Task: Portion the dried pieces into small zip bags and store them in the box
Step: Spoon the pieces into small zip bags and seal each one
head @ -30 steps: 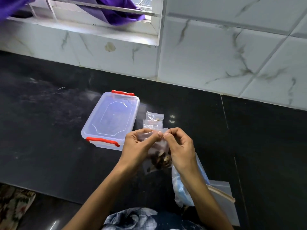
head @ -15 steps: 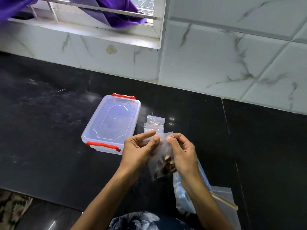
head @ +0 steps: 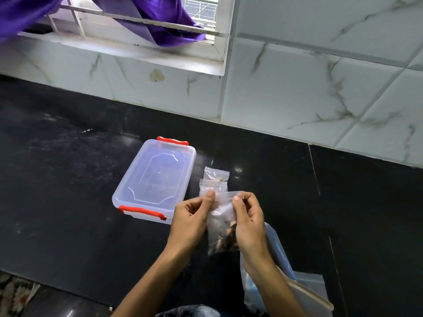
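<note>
A small clear zip bag (head: 221, 221) with brown dried pieces in its lower half hangs between my hands above the black counter. My left hand (head: 191, 219) pinches its top left corner with thumb and fingers. My right hand (head: 248, 221) pinches the top right part of the seal. Two more small zip bags (head: 215, 179) lie flat on the counter just behind, one with a few pieces inside. The clear plastic box (head: 155, 177) with red clips sits to the left with its lid on.
A larger clear bag (head: 278, 252) lies on the counter under my right forearm, with a wooden stick (head: 306, 291) and a flat bag (head: 313, 282) beside it. A marble-tiled wall (head: 297, 88) backs the black counter (head: 57, 179). Purple cloth (head: 160, 21) hangs at the window.
My hands have moved apart along the top of the small bag, which now hangs lower and more spread out. The camera view shifted slightly.
</note>
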`<action>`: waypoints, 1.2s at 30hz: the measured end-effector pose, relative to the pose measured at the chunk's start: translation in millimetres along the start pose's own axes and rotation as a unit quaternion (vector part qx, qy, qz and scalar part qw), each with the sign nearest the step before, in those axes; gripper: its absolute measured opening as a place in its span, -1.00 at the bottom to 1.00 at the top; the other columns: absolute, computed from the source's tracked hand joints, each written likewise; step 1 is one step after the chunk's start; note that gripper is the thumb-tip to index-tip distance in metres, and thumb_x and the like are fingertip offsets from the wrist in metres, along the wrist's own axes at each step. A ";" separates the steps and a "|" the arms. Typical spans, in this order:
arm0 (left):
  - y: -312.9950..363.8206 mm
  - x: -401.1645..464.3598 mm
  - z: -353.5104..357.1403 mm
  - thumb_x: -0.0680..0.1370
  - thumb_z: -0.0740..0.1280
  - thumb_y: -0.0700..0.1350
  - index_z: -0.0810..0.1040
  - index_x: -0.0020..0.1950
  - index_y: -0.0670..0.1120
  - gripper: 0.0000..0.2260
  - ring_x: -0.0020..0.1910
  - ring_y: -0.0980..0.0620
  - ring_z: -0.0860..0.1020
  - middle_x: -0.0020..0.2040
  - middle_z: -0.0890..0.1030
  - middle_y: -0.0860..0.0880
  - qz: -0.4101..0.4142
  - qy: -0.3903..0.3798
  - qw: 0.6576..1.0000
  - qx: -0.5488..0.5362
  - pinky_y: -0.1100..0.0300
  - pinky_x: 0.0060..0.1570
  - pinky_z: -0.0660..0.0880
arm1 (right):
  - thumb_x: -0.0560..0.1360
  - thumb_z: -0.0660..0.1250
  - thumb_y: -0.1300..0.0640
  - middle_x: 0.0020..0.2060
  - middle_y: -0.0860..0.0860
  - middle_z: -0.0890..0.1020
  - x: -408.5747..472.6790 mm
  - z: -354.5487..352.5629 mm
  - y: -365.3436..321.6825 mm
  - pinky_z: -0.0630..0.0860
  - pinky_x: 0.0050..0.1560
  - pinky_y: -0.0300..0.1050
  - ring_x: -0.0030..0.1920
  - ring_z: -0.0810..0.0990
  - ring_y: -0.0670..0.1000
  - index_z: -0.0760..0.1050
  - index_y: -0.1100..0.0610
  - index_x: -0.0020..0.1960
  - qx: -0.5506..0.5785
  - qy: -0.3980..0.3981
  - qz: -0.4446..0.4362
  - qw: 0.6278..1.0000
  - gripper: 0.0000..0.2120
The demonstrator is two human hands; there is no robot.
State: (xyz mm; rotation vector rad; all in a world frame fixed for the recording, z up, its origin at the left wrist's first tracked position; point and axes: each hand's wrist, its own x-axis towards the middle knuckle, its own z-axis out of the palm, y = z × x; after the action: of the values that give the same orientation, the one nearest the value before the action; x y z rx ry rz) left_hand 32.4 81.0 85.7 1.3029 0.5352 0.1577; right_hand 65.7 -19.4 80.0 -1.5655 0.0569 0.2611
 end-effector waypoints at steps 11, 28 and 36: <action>8.7 7.9 -4.6 0.49 0.13 0.21 0.62 -0.08 -0.05 -0.59 -0.18 0.03 0.67 -0.19 0.70 -0.02 -0.003 0.006 1.000 0.012 0.30 -0.32 0.54 | 0.52 0.31 0.21 -0.13 0.03 0.68 3.2 -10.6 3.6 0.60 0.01 -0.08 -0.11 0.67 -0.03 0.58 0.06 -0.04 -0.023 -0.033 0.036 0.999 -0.90; -14.1 -2.2 -9.8 0.54 0.30 -0.29 0.51 0.01 -0.09 -0.87 -0.20 -0.05 0.69 -0.17 0.70 -0.15 -0.038 0.094 0.990 -0.103 0.20 -0.27 0.63 | 0.41 0.35 0.47 -0.25 0.09 0.69 -2.0 -17.4 11.0 0.58 -0.32 -0.29 -0.28 0.68 -0.06 0.57 0.26 -0.04 0.101 0.001 0.122 0.987 -0.81; -30.0 6.7 -17.3 0.59 0.21 -0.29 0.54 0.09 -0.03 -0.79 -0.08 0.05 0.67 -0.04 0.68 -0.08 -0.048 -0.007 0.999 0.007 0.29 -0.18 0.57 | 0.57 0.22 0.16 -0.15 0.03 0.66 13.3 -19.2 17.1 0.59 -0.04 -0.11 -0.11 0.63 -0.04 0.52 0.10 0.02 -0.098 -0.063 0.160 0.980 -0.89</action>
State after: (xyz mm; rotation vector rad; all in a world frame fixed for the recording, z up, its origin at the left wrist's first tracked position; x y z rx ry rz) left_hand 24.7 90.7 52.7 1.2891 0.5864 0.0658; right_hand 77.7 -37.0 60.3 -1.7297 0.1899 0.6350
